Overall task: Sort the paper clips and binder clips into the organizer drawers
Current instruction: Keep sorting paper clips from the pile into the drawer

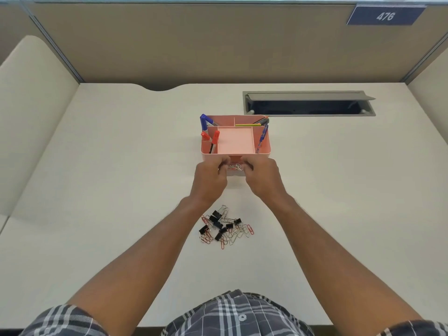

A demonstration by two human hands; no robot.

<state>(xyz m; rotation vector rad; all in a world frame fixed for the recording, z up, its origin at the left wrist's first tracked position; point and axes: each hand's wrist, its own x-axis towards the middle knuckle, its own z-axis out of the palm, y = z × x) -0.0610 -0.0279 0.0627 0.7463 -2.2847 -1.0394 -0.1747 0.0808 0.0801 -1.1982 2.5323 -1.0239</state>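
A pink desk organizer (264, 145) stands mid-desk, with pens and markers in its outer slots and a bare square tray in the centre. Its small front drawer (234, 172) is pulled out and holds several paper clips (236, 167). My left hand (211, 179) and my right hand (263, 179) grip the drawer's two sides, fingers curled over its rim. Nearer to me lies a mixed pile of paper clips and black binder clips (225, 226), between my forearms.
A grey cable hatch (309, 103) with its lid up is set into the desk at the back right. Beige partition walls enclose the desk on three sides. A blue sign (385, 15) hangs at the upper right.
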